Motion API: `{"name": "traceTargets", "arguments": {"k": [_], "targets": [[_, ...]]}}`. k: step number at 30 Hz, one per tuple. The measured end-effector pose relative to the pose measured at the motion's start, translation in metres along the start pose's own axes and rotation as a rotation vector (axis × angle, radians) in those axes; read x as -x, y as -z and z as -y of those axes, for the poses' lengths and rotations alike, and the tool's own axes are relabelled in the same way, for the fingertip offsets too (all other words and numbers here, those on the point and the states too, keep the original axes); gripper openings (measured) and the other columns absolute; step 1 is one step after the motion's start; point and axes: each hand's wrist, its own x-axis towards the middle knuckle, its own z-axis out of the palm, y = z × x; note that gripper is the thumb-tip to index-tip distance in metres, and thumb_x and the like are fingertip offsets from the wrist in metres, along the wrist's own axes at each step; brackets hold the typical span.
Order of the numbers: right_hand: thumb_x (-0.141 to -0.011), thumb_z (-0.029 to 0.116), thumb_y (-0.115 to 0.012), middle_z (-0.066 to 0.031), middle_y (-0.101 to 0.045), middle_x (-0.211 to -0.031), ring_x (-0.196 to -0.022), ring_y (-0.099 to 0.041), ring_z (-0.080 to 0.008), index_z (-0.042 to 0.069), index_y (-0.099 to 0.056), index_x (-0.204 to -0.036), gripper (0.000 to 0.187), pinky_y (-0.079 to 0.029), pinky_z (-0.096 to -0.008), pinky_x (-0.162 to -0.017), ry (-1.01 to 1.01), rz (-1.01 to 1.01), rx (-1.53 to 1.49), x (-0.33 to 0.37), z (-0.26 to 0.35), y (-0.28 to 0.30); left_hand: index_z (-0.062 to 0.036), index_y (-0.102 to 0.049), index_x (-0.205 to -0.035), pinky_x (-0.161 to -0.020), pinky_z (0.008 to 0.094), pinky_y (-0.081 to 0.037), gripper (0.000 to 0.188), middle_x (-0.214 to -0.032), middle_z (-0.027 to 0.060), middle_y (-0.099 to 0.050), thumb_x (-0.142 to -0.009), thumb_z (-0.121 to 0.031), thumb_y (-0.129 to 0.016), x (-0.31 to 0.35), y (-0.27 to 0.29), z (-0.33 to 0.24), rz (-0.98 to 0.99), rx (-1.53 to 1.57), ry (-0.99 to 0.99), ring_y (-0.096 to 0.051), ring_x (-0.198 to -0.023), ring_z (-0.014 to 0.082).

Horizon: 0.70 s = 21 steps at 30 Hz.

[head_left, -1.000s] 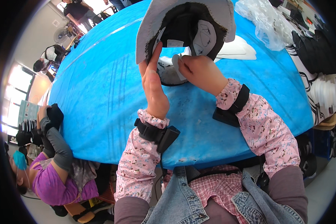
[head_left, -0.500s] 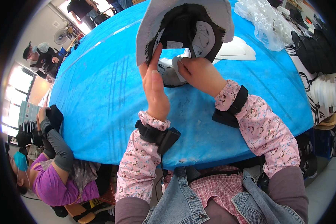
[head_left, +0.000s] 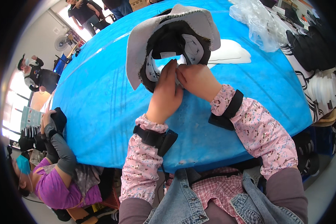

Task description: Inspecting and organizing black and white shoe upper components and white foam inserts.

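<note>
What looks like a shoe upper [head_left: 209,26] is held up over the table, its pale grey flange flaring outward and its black inside facing me. White patches [head_left: 193,49] with dark marks line its inner walls, and blue shows through its opening. My left hand [head_left: 165,99] grips the near edge, fingers pressed together and reaching into the opening. Right beside it, my right hand [head_left: 198,80] is closed in a pinch at the same near edge. A sliver of a thin light grey piece [head_left: 178,77] shows between the hands; the fingers hide the rest.
Flat white cut pieces [head_left: 231,52] lie on the blue table cover [head_left: 112,100] behind the upper. Crumpled clear plastic [head_left: 252,26] sits at the far right, near black pieces [head_left: 313,48] and stacked white ones [head_left: 321,93]. A person in purple [head_left: 63,183] works at the left.
The upper has shifted slightly left and tilted. My left hand has moved from its left inner wall to the near edge, beside my right hand. The light grey piece is now mostly covered.
</note>
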Motion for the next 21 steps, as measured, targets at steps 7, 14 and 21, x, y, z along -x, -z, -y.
{"name": "traceTargets", "arguments": {"k": [7, 14, 21], "targets": [[-0.083, 0.019, -0.051, -0.0142, -0.056, -0.06, -0.055, -0.056, -0.0319, 0.006, -0.057, -0.073, 0.018, -0.044, -0.0415, -0.048, -0.029, 0.032, 0.072, 0.0, 0.004, 0.009, -0.0066, -0.048, -0.121, -0.082, 0.0389, -0.044, 0.048, -0.116, 0.0169, -0.05, -0.074, 0.001, -0.057, -0.005, 0.0, 0.006, 0.123, 0.041, 0.15, -0.051, -0.101, 0.0359], [-0.082, 0.025, -0.053, -0.0183, -0.057, -0.061, -0.057, -0.057, -0.0354, 0.002, -0.057, -0.069, 0.027, -0.045, -0.0439, -0.052, -0.186, 0.112, 0.129, 0.008, -0.011, 0.034, -0.0089, -0.053, -0.117, -0.073, 0.0347, -0.047, 0.043, -0.107, 0.0129, -0.054, -0.075, -0.006, -0.063, -0.001, 0.0, 0.01, 0.089, 0.034, 0.159, -0.057, -0.084, 0.0281], [-0.079, 0.022, -0.057, -0.0169, -0.059, -0.069, -0.065, -0.058, -0.0361, 0.004, -0.06, -0.077, 0.019, -0.046, -0.0446, -0.058, -0.266, 0.136, 0.165, 0.022, -0.036, 0.033, -0.0062, -0.053, -0.116, -0.081, 0.0404, -0.044, 0.042, -0.107, 0.0182, -0.056, -0.075, -0.009, -0.063, -0.005, -0.004, 0.014, 0.122, 0.047, 0.15, -0.054, -0.095, 0.0351]]}}
